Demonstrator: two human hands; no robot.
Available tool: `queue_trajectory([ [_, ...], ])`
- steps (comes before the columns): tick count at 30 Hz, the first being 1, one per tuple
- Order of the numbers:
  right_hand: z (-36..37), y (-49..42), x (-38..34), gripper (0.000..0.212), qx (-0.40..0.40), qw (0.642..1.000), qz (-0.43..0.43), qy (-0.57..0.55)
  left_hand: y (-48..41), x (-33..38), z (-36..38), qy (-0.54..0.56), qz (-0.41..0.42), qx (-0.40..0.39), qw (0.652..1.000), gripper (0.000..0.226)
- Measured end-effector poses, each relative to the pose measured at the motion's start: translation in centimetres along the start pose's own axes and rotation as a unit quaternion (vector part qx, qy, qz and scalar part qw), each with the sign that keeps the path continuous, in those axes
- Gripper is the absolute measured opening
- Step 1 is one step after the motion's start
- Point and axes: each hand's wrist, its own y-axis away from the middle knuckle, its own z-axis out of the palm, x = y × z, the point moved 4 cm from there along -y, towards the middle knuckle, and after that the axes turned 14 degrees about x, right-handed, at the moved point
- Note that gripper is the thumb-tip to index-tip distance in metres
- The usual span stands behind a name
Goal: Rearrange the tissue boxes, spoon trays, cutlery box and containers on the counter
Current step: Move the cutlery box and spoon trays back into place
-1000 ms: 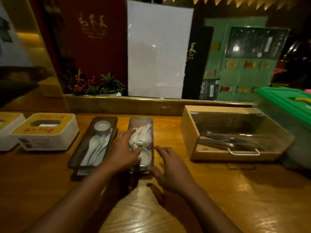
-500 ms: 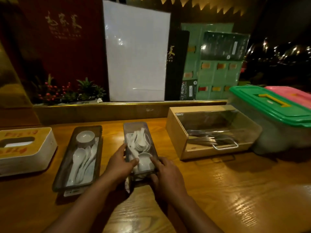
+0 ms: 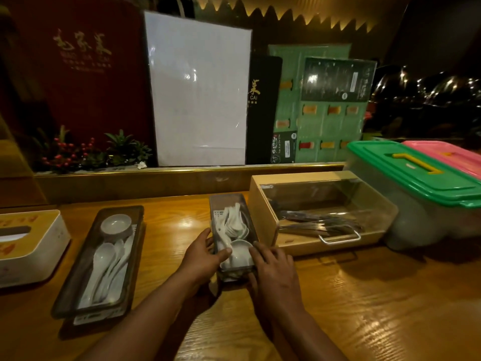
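A narrow grey spoon tray [image 3: 226,201] with white spoons and a small white bowl sits mid-counter, close beside the wooden cutlery box [image 3: 263,204]. My left hand [image 3: 201,256] grips the tray's near left side and my right hand [image 3: 273,272] grips its near right corner. A second, longer spoon tray [image 3: 78,277] with spoons and a bowl lies to the left. A white tissue box [image 3: 49,246] with a yellow top is at the far left edge. The cutlery box has a clear lid and metal cutlery inside.
A clear container with a green lid [image 3: 416,173] stands at the right, a pink-lidded one [image 3: 447,155] behind it. A raised ledge [image 3: 182,175] with plants, a white board and menus runs along the back. Bare wooden counter [image 3: 377,308] lies at the near right.
Both hands closed on the right spoon tray and slid it to the right, away from the longer tray and up beside the cutlery box. The view has shifted right.
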Motion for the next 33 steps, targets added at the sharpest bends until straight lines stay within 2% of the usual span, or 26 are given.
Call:
queue_trajectory([
  [8, 0.0, -0.3, 1.3, 0.065, -0.005, 1.0, 0.004, 0.027, -0.1, 0.4, 1.7, 0.025, 0.0, -0.012, 1.0, 0.086],
  [20, -0.3, -0.6, 2.1, 0.074, 0.042, 0.998, -0.011, 0.055, 0.0, 1.0, 2.9, 0.001, 0.013, -0.012, 1.0, 0.083],
  [28, 0.2, -0.3, 2.1, 0.067, 0.014, 0.999, 0.006, 0.038, 0.3, 1.2, 3.4, -0.012, 0.013, -0.002, 1.0, 0.065],
  [33, 0.0, 0.1, 2.1, 0.07, -0.005, 1.0, 0.021, 0.02, 0.7, 1.4, 3.4, -0.014, 0.006, 0.0, 1.0, 0.065],
])
